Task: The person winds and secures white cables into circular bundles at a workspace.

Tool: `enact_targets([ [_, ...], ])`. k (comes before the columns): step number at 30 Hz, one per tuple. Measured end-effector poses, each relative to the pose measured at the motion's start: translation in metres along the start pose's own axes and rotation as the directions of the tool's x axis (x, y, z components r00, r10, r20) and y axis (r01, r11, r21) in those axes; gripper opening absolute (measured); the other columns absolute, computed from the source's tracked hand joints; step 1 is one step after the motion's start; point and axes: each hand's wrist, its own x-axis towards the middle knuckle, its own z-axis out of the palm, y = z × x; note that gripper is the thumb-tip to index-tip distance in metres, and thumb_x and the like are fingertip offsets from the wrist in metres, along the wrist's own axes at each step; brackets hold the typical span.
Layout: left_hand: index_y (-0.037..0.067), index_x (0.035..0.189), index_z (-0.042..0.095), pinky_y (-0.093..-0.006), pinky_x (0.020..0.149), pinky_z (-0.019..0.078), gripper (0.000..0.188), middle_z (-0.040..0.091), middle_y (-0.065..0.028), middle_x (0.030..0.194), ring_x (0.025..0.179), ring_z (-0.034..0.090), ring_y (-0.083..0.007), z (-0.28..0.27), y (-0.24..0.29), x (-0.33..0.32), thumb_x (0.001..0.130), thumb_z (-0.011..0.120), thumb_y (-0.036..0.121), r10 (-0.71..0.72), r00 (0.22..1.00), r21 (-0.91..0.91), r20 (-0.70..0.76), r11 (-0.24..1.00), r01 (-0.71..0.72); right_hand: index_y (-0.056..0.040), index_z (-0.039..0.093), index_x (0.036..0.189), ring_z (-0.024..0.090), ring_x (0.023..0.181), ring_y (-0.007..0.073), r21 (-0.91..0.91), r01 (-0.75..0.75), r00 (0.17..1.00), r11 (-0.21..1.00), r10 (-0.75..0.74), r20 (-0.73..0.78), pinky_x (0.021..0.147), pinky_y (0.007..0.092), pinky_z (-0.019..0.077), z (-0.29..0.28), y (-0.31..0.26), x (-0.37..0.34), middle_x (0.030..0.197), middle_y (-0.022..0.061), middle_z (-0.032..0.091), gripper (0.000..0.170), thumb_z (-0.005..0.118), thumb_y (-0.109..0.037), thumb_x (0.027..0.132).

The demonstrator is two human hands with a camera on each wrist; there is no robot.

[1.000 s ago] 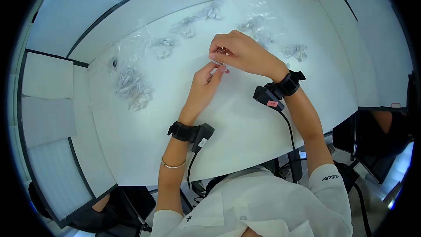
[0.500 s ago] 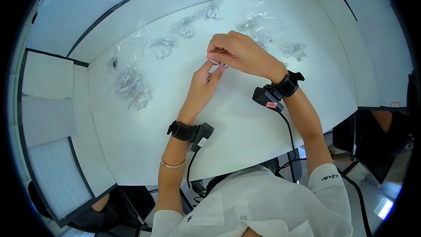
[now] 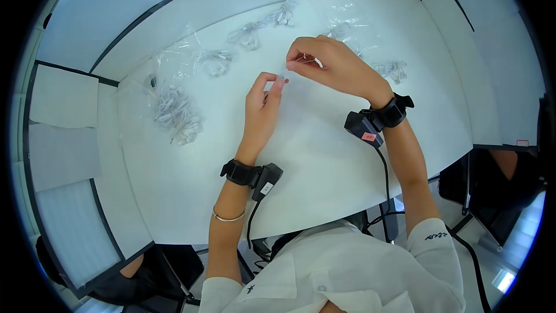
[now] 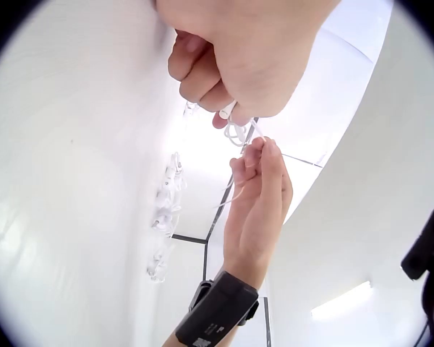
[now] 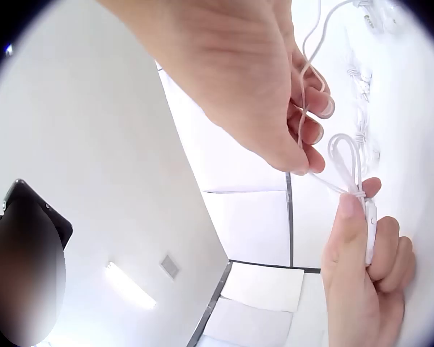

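Observation:
My left hand (image 3: 262, 113) pinches a looped bundle of white earphone cable (image 5: 333, 153) between thumb and fingers. A small white inline remote (image 5: 371, 223) lies along those fingers, below a tight wrap of cord at the base of the loop. Higher and to the right, my right hand (image 3: 341, 72) pinches a strand of the same cable between thumb and fingertips. That strand runs taut from the right fingertips down to the wrap, and more cord passes across the right fingers in the right wrist view. Both hands are raised over the white table (image 3: 313, 162).
A large heap of white cables (image 3: 174, 107) lies at the left of the table. Bagged cable bundles (image 3: 217, 62) and further coils (image 3: 246, 36) line the back. Another bundle (image 3: 394, 71) lies at the right. White panels (image 3: 446, 52) wall in the table's back and sides.
My hands have drawn apart: the right one has moved to the right, the left a little left and up. A length of cable now stretches between them.

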Motion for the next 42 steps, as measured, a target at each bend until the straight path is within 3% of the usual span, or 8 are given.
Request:
enact_targets([
  [5,0.003,0.092,0.054,-0.0207,0.043,0.0152,0.025,0.028,0.0093,0.054,0.047,0.021,-0.0007,0.0,0.004,0.0,0.095,0.047,0.027,-0.033,0.998,-0.155,-0.053,0.988,0.024,-0.0061,0.057,0.082,0.05,0.063,0.016,-0.033,-0.01,0.999,0.999,0.011,0.041,0.066,0.0283,0.0408,-0.001,-0.002,-0.002,0.069,0.0034,0.057,0.01,0.058,-0.016,0.084],
  [6,0.005,0.092,0.054,-0.0209,0.041,0.0119,0.031,0.024,0.0099,0.052,0.044,0.018,-0.0006,0.002,0.005,0.0,0.095,0.045,0.034,-0.029,0.998,-0.138,-0.062,0.99,0.02,-0.0064,0.057,0.083,0.049,0.062,0.0158,-0.008,0.003,0.999,1.0,-0.003,0.04,0.065,0.0287,0.0409,0.001,-0.001,-0.002,0.068,0.0032,0.057,0.01,0.058,-0.016,0.084],
  [15,0.006,0.091,0.054,-0.0217,0.041,0.0112,0.03,0.022,0.0093,0.052,0.044,0.016,-0.0017,0.0,0.002,0.002,0.096,0.043,0.034,-0.071,0.993,-0.265,-0.098,0.963,0.043,-0.0067,0.057,0.082,0.05,0.061,0.0155,-0.008,0.016,0.994,1.0,-0.015,0.11,0.06,0.0283,0.0416,0.009,0.0,-0.002,0.069,0.003,0.057,0.009,0.058,-0.015,0.082],
  [23,0.006,0.092,0.054,-0.022,0.042,0.011,0.028,0.022,0.0092,0.052,0.044,0.016,-0.002,-0.003,0.001,0.002,0.095,0.044,0.033,-0.105,0.992,-0.295,-0.07,0.952,0.08,-0.0071,0.054,0.079,0.05,0.058,0.0166,0.007,0.053,0.992,0.999,-0.053,0.116,0.056,0.0285,0.0404,0.013,-0.001,-0.003,0.066,0.0035,0.056,0.006,0.056,-0.013,0.08],
  [29,0.005,0.092,0.054,-0.0224,0.042,0.011,0.027,0.023,0.009,0.052,0.044,0.017,-0.0022,-0.005,0.002,0.002,0.095,0.045,0.031,-0.14,0.988,-0.343,-0.061,0.933,0.111,-0.0062,0.048,0.076,0.048,0.057,0.019,0.0,0.003,0.988,1.0,-0.003,0.157,0.053,0.031,0.0361,0.015,0.001,-0.003,0.064,0.0054,0.052,0.008,0.054,-0.012,0.079],
  [33,0.005,0.091,0.055,-0.0224,0.042,0.0113,0.028,0.023,0.009,0.052,0.043,0.017,-0.0023,-0.005,0.002,0.002,0.095,0.044,0.031,-0.144,0.988,-0.359,-0.059,0.926,0.114,-0.0056,0.053,0.08,0.052,0.059,0.02,-0.023,0.027,0.99,0.999,-0.023,0.139,0.055,0.0314,0.0397,0.018,0.012,-0.003,0.066,0.0066,0.055,0.011,0.055,-0.016,0.083],
  [40,0.005,0.09,0.055,-0.0225,0.041,0.0112,0.029,0.022,0.0088,0.051,0.043,0.016,-0.0024,-0.005,0.001,0.003,0.095,0.044,0.031,-0.113,0.991,-0.337,-0.075,0.938,0.082,-0.0043,0.055,0.085,0.054,0.06,0.0236,-0.029,-0.071,0.984,0.997,0.075,0.163,0.057,0.0345,0.0411,0.022,0.013,-0.002,0.067,0.0093,0.057,0.019,0.052,-0.023,0.088],
  [42,0.005,0.085,0.054,-0.0212,0.039,0.0146,0.029,0.029,0.0077,0.05,0.041,0.022,-0.0018,-0.006,-0.002,0.004,0.096,0.044,0.03,-0.103,0.991,-0.323,-0.084,0.944,0.07,-0.0043,0.055,0.086,0.054,0.061,0.0262,-0.113,-0.068,0.981,0.991,0.087,0.172,0.057,0.0366,0.0407,0.026,0.01,-0.003,0.067,0.0115,0.056,0.021,0.05,-0.025,0.089],
])
